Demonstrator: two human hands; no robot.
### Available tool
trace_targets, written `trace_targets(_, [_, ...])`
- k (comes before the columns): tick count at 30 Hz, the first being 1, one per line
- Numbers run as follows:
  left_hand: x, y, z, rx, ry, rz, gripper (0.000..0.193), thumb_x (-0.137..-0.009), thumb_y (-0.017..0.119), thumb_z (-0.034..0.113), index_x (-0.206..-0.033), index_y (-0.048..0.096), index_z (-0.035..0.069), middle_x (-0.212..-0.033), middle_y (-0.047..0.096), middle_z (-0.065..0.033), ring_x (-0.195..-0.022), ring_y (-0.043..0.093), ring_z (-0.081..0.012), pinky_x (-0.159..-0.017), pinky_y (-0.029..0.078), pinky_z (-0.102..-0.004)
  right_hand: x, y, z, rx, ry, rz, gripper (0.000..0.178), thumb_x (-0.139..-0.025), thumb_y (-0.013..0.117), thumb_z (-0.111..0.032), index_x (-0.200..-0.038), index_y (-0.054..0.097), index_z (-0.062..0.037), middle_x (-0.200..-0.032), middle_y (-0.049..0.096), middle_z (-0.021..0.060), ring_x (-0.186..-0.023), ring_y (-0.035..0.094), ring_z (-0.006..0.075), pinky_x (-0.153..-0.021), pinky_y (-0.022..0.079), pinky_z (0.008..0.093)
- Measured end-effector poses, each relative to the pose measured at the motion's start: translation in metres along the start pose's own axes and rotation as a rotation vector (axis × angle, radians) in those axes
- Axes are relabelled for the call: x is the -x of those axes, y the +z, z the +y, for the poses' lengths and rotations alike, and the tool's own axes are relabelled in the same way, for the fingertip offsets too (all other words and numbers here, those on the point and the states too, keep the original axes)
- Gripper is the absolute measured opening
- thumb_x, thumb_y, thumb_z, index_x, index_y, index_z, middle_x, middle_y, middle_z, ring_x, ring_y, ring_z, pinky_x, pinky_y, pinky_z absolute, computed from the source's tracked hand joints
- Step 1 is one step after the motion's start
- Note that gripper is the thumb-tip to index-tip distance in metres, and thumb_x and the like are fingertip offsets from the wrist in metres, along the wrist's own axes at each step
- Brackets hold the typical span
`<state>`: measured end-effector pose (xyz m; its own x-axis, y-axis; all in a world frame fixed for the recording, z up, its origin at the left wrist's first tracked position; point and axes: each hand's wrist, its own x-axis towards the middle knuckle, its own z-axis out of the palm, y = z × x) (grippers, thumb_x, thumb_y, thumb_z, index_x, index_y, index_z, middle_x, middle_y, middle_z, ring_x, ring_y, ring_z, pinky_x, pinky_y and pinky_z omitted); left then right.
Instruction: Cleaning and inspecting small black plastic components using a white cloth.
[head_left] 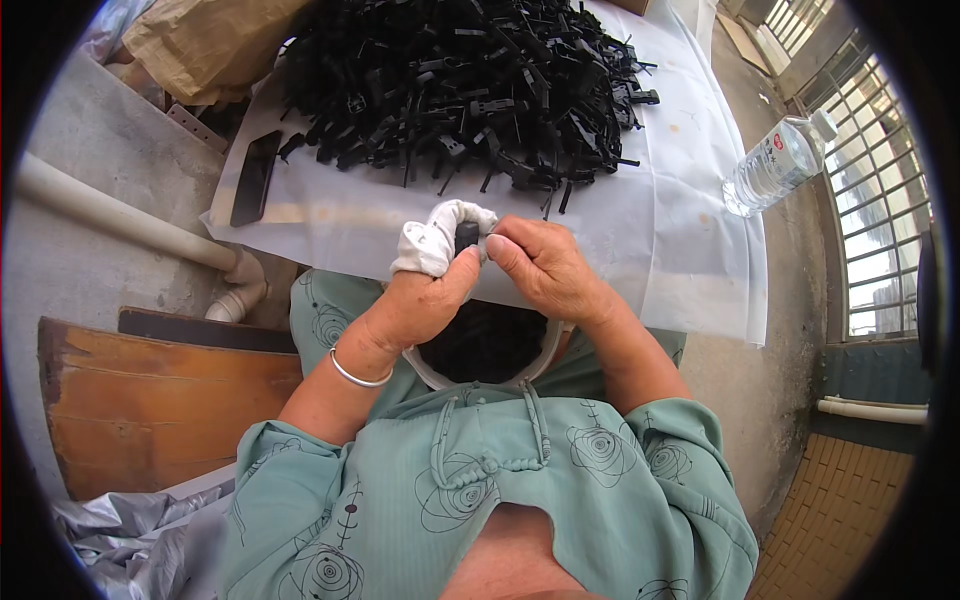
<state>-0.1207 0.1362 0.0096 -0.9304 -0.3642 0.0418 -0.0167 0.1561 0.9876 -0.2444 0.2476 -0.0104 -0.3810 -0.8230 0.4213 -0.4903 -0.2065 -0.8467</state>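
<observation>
My left hand (428,290), its fingers wrapped in a white cloth glove (430,243), is closed around a small black plastic part (466,236). The bare thumb presses against that part. Right beside it, my right hand (545,268) has thumb and forefinger pinched together at the part's edge; anything between those fingertips is too small to make out. Beyond both hands rises a large heap of black plastic pieces (470,95), many with thin stems. Between my knees, below my hands, stands a white bucket (548,350) with dark contents.
A white plastic sheet (690,200) covers the table. A dark phone (257,178) lies left of the heap, near a brown paper bag (205,50). On the right edge stands a clear water bottle (775,165). A pipe (130,215) and wooden board (170,405) are at left.
</observation>
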Motion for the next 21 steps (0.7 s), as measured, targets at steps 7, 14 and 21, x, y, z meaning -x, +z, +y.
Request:
trace_targets(7, [0.003, 0.008, -0.011, -0.298, 0.214, 0.13, 0.023, -0.081, 0.045, 0.003, -0.104, 0.047, -0.001, -0.086, 0.054, -0.014, -0.076, 0.053, -0.023, -0.07, 0.045, -0.0313, 0.003, 0.013, 0.003, 0.075, -0.008, -0.045, 0.021, -0.089, 0.052, -0.013, -0.073, 0.051, 0.0003, -0.06, 0.048, 0.0144, -0.052, 0.045, 0.0282, -0.051, 0.038, 0.034])
trace_targets(14, [0.011, 0.013, -0.013, -0.354, 0.297, 0.199, 0.022, -0.081, 0.044, 0.002, -0.103, 0.046, -0.001, -0.086, 0.054, -0.0134, -0.076, 0.054, -0.0261, -0.07, 0.045, -0.0314, 0.006, 0.021, -0.001, -0.004, 0.044, 0.003, 0.025, -0.089, 0.052, -0.015, -0.069, 0.048, -0.0001, -0.061, 0.05, 0.0165, -0.055, 0.049, 0.0353, -0.05, 0.039, 0.0387])
trace_targets(21, [0.008, -0.006, 0.003, -0.719, 0.412, 0.112, 0.033, -0.081, 0.059, 0.01, -0.111, 0.055, -0.001, -0.099, 0.058, -0.0211, -0.099, 0.054, -0.0321, -0.084, 0.045, -0.0372, -0.017, -0.011, 0.007, 0.63, -0.14, 0.419, 0.009, -0.084, 0.059, -0.012, -0.081, 0.056, -0.0041, -0.067, 0.054, 0.0117, -0.055, 0.053, 0.0271, -0.05, 0.044, 0.0343])
